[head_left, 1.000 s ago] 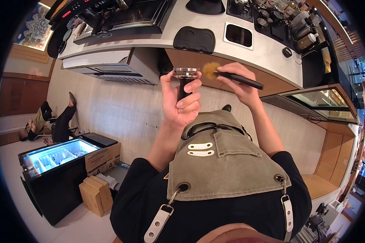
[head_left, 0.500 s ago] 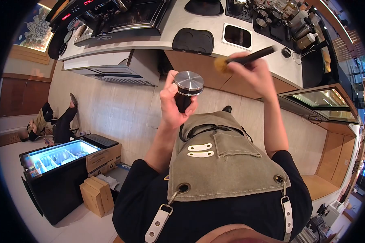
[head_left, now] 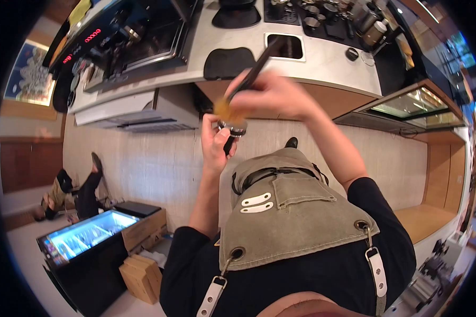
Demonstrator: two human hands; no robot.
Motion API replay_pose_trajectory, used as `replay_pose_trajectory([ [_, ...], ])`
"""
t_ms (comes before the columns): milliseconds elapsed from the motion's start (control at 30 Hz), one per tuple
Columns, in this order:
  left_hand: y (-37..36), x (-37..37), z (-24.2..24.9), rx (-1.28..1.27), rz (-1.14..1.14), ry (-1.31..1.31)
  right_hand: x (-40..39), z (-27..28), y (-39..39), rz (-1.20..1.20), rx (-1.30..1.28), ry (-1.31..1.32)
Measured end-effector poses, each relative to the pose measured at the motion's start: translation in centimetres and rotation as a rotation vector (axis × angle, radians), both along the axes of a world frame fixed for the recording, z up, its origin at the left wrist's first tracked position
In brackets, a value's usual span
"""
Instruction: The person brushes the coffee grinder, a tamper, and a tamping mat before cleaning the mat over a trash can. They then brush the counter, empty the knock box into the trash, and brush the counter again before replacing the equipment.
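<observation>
My left hand (head_left: pixel 213 147) is closed around a coffee tamper (head_left: pixel 236 131), held upside down with its steel base up and its black handle below. My right hand (head_left: pixel 272 96), blurred by motion, grips a brush (head_left: pixel 255 73) with a black handle and tan bristles. The bristles lie over the tamper's base and hide most of its top face. Whether they press on it or hover just above cannot be made out. Both hands are in front of the counter, above the floor.
An espresso machine (head_left: pixel 119 45) stands at the counter's left. A black mat (head_left: pixel 228 62) and a framed square opening (head_left: pixel 284 46) are on the counter (head_left: pixel 322 71). Behind to the left are a lit display case (head_left: pixel 84 235), cardboard boxes (head_left: pixel 142 277) and a seated person (head_left: pixel 87 190).
My right hand has swung left with the brush, from beside the counter edge to over the tamper. My left hand has shifted slightly left and the tamper looks tilted. The head view has turned.
</observation>
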State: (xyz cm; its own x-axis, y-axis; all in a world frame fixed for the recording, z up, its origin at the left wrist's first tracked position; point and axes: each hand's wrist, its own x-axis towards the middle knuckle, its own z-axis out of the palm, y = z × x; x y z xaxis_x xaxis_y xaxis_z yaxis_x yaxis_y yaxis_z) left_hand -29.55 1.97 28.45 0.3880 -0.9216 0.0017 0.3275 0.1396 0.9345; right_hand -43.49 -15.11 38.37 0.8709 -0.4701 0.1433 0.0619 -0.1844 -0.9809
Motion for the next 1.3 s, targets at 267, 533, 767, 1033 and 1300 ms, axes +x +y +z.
replay_pose_trajectory([
  [267,-1.2,-1.2,-4.8,0.490,-0.045,-0.067,-11.1,-20.6,-1.9,0.031,0.050,0.689],
  [533,-14.1,-5.5,-4.1,0.484,-0.329,-0.607,-24.0,-26.8,0.8,-0.646,0.175,0.385],
  [767,-38.0,-13.9,-3.8,0.029,-0.462,-1.244,-29.9,-24.0,-6.0,-0.940,0.214,0.149],
  [1033,-55.7,-20.8,-8.3,0.046,-0.438,-1.421,-35.6,-20.8,-11.1,-1.036,0.164,0.235],
  [1300,-50.4,-20.4,-9.4,-0.029,-0.142,-0.825,-35.0,-19.8,-14.9,-0.940,0.063,0.172],
])
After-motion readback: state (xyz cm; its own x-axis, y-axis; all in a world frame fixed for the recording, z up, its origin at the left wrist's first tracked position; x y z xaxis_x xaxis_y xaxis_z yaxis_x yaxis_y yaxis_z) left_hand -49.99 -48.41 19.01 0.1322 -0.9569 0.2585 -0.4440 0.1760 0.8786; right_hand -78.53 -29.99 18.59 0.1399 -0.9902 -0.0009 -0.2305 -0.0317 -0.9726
